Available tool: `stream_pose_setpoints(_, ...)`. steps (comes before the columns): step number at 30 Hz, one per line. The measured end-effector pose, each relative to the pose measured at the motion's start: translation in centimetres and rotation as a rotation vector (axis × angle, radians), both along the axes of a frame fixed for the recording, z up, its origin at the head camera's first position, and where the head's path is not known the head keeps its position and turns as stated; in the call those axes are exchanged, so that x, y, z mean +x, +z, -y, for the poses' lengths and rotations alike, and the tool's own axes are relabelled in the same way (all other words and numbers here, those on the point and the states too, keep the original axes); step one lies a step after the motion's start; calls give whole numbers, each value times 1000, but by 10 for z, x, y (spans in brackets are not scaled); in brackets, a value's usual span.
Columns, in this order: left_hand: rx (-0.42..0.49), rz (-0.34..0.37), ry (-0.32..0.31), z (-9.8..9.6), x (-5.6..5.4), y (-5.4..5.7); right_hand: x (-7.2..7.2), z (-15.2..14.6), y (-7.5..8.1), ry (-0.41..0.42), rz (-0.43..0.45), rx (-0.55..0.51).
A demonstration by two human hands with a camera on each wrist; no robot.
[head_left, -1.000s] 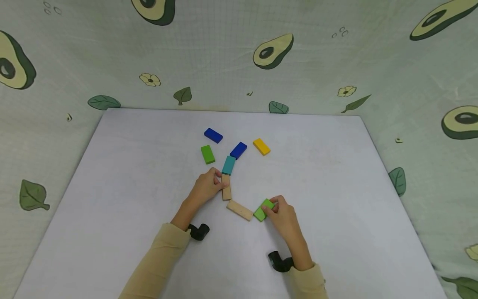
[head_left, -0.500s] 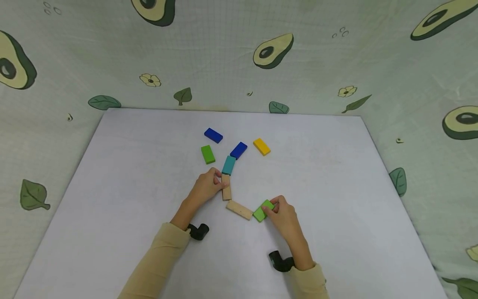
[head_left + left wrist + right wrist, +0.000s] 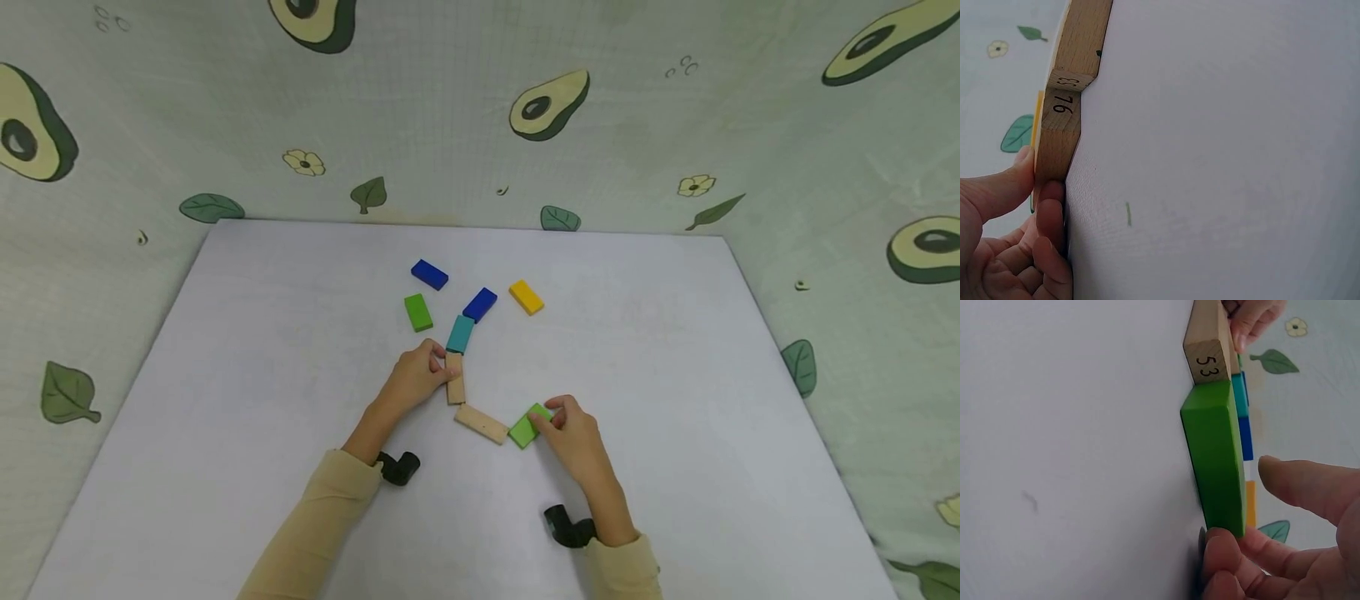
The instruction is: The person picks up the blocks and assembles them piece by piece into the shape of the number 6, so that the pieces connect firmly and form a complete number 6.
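Note:
My left hand (image 3: 411,377) pinches a plain wooden block (image 3: 456,392); in the left wrist view the thumb (image 3: 1021,164) lies on its upper face and the fingers curl against its side. Its numbered end meets a second wooden block (image 3: 482,423), slanting toward the right. A light green block (image 3: 525,429) lies flat at that block's other end. My right hand (image 3: 576,433) is at the green block's far end. In the right wrist view its fingertips (image 3: 1222,553) touch that end, while the thumb (image 3: 1285,478) hovers apart from the upper face.
Beyond the left hand, a teal block (image 3: 460,334) and a dark blue block (image 3: 480,305) continue the curved row. Another blue block (image 3: 430,274), a green block (image 3: 418,312) and a yellow block (image 3: 527,297) lie separately on the white table (image 3: 712,375).
The right hand has shifted slightly to the right, its thumb sliding a little toward the green block's outer end. The left hand and the blocks stay nearly in place; the head view tilts slightly.

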State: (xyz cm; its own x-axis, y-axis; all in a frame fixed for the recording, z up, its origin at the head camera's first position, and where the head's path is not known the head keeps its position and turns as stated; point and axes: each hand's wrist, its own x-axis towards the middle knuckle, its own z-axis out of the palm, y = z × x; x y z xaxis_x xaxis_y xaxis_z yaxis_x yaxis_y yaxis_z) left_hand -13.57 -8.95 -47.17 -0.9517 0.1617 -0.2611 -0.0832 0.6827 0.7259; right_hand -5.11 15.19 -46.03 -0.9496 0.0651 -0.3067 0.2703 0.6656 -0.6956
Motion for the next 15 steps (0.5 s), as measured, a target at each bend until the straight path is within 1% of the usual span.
stream_pose_setpoints(4,2,8,1,-1,0,-2,-5,-8,0,9,-1,-8)
stream_pose_setpoints(7,0,7,2,-1,-1,-2,-10,-13,4,14,0,-10)
stream_pose_setpoints(10,1,7,-3,-1,-2,-2,-14,-18,11,19,0,-10)
stream_pose_setpoints(15,1,8,-3,0,-2,-1,-24,-23,29,55,-34,1)
